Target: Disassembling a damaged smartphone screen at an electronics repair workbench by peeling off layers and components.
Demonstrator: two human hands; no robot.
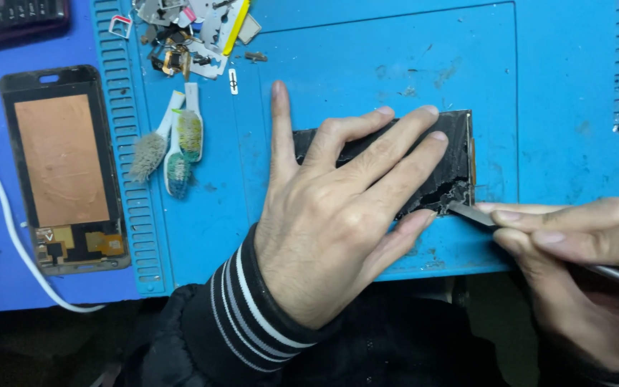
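Now the left hand point(324, 229) lies flat, fingers spread wide, pressing down on a cracked black phone screen point(453, 154) at centre right of the frame, on the blue work mat point(367, 57); the right hand point(582, 265), at lower right, pinches a thin metal tool point(471, 213), its flat tip touching the screen's broken lower corner; at upper left of centre lie three worn toothbrushes point(173, 143); far left, a phone frame with a copper back point(62, 165); small loose parts point(188, 36) along the top edge
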